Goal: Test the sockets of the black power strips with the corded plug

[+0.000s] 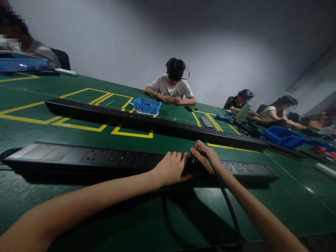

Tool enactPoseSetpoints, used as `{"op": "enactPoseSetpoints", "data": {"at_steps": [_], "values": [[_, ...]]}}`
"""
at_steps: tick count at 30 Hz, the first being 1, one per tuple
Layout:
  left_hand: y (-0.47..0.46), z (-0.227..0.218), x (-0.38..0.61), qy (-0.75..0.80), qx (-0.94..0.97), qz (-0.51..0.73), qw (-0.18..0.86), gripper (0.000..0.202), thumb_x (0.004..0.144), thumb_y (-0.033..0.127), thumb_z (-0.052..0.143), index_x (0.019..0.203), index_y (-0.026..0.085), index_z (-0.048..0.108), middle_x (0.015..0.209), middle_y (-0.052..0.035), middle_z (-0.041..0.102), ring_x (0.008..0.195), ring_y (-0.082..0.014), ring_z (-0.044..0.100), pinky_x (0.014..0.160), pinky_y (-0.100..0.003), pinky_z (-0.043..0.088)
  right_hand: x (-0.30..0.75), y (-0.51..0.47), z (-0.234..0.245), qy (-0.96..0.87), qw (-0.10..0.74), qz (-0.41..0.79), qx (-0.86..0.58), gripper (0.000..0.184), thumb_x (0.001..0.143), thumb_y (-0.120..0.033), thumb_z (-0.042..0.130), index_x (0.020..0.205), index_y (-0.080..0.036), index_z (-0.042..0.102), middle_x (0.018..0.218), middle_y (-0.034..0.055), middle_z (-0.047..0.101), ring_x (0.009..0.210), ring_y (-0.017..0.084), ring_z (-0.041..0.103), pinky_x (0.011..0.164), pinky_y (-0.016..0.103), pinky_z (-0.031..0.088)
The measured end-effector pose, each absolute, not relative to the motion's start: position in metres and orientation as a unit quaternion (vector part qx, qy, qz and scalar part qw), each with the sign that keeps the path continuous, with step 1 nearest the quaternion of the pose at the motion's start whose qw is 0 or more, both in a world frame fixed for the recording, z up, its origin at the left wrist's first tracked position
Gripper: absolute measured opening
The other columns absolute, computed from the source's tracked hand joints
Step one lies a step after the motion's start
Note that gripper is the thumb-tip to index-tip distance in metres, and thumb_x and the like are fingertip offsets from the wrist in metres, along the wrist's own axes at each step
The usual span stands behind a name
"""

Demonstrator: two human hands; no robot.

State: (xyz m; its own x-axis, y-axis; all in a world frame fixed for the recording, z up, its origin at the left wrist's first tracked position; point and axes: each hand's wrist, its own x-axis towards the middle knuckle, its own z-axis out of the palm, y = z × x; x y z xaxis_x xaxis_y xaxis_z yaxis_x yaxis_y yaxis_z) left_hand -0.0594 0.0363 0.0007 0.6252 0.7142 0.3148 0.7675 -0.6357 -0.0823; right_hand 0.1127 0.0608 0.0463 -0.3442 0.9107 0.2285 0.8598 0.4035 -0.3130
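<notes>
Black long power strip [105,159] along the near green desk [78,210].
Your left hand [170,168] presses flat, seemingly bracing it; your right hand [206,156] pinches a black cable plug [194,160] at its socket.

Black power strip [105,159] (red dots) on green table [78,206] with yellow lines [78,126].

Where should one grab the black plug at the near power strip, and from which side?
By its short body, pinched from above, as the right hand does: the plug sits on the power strip, whose sockets face up. Probably not by the cable, which is limp and trails back over the wrist. The left hand rests on the strip beside it.
</notes>
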Motion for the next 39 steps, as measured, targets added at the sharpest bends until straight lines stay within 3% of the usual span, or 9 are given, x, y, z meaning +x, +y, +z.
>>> {"op": "enactPoseSetpoints", "data": {"at_steps": [7, 13, 25, 39], "values": [[0.037, 0.0, -0.059, -0.41, -0.897, -0.13, 0.1, 0.071, 0.081, 0.062, 0.028, 0.122, 0.005, 0.041, 0.092, -0.015, 0.056, 0.083, -0.0259, 0.051, 0.07, -0.036, 0.034, 0.104, 0.058, 0.04, -0.815, 0.182, 0.061, -0.547, 0.018, 0.085, -0.039, 0.037, 0.077, -0.024, 0.042, 0.061, -0.004, 0.058, 0.056, 0.012, 0.056, 0.052, 0.02, 0.033], [0.038, -0.001, -0.06, -0.407, -0.901, -0.115, 0.094, 0.07, 0.082, 0.062, 0.025, 0.12, 0.005, 0.041, 0.094, -0.0157, 0.055, 0.084, -0.0263, 0.051, 0.07, -0.036, 0.034, 0.1, 0.053, 0.035, -0.831, 0.154, -0.059, -0.532, 0.018, 0.086, -0.036, 0.035, 0.08, -0.023, 0.046, 0.056, -0.0038, 0.056, 0.05, 0.013, 0.056, 0.048, 0.019, 0.03], [0.04, -0.002, -0.059, -0.416, -0.897, -0.133, 0.073, 0.072, 0.077, 0.057, 0.043, 0.127, 0.006, 0.034, 0.098, -0.0143, 0.055, 0.088, -0.0279, 0.052, 0.073, -0.037, 0.035, 0.099, 0.027, 0.002, -0.819, 0.231, -0.217, -0.478, 0.019, 0.085, -0.032, 0.042, 0.075, -0.018, 0.052, 0.06, 0.0016, 0.058, 0.053, 0.011, 0.053, 0.052, 0.021, 0.03], [0.039, -0.004, -0.06, -0.412, -0.897, -0.134, 0.087, 0.072, 0.081, 0.06, 0.032, 0.128, 0.006, 0.033, 0.098, -0.0147, 0.055, 0.087, -0.0267, 0.051, 0.072, -0.036, 0.034, 0.106, 0.034, 0.001, -0.824, 0.217, -0.215, -0.478, 0.019, 0.086, -0.032, 0.041, 0.077, -0.017, 0.048, 0.05, -0.0022, 0.053, 0.045, 0.01, 0.05, 0.045, 0.02, 0.025]]}}
